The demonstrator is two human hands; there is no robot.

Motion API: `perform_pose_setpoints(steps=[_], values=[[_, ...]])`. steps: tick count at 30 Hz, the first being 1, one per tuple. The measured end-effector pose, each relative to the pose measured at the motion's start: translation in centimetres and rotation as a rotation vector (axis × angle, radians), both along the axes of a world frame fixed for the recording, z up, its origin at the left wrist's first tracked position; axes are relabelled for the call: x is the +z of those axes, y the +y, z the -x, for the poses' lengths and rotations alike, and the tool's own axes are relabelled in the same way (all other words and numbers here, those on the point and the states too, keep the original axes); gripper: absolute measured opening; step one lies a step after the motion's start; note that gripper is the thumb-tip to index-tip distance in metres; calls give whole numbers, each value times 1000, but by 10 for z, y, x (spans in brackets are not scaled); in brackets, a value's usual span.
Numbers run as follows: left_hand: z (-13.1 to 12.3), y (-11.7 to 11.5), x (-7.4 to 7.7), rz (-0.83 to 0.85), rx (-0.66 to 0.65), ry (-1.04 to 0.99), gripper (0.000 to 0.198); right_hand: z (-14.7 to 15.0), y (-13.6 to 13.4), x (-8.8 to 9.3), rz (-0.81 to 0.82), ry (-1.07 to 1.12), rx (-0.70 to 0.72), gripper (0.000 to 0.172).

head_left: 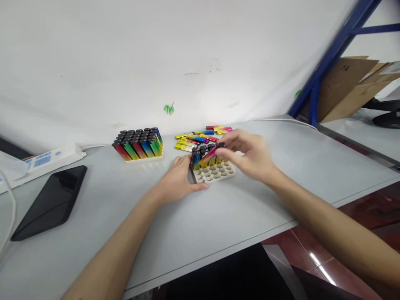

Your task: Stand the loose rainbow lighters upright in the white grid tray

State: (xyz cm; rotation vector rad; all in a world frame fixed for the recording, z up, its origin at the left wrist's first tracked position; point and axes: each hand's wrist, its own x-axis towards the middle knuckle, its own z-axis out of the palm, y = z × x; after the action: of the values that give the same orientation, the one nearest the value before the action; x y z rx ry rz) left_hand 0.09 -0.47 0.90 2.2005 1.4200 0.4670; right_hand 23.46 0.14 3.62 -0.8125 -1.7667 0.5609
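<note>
A white honeycomb tray [218,172] sits mid-table with a few rainbow lighters [200,157] standing in its back row. My left hand [179,180] grips the tray's left edge, thumb along its front corner. My right hand [250,152] hovers over the tray and pinches a pink-and-yellow lighter [211,153], tilted, its black cap near my fingers; the hand is motion-blurred. Behind the tray lies a loose pile of lighters [200,137] flat on the table.
A second tray filled with upright lighters [139,143] stands to the left. A black phone [51,201] and a white power strip [43,160] lie at far left. The table's front edge [237,246] is near; a blue rack [328,58] and cardboard [353,83] stand at right.
</note>
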Motion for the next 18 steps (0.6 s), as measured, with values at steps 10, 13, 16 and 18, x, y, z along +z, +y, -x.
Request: perform_pose_setpoints(steps=[10, 13, 16, 18], values=[[-1, -2, 2, 6, -9, -32, 67, 18, 2, -27, -287, -333, -71, 15], [-1, -2, 2, -2, -19, -31, 63, 20, 1, -29, -326, -321, -69, 14], [0, -2, 2, 4, -22, -24, 61, 23, -1, -31, -284, -307, -56, 19], [0, -2, 2, 5, -23, -31, 62, 25, -2, -33, -237, -319, -52, 19]])
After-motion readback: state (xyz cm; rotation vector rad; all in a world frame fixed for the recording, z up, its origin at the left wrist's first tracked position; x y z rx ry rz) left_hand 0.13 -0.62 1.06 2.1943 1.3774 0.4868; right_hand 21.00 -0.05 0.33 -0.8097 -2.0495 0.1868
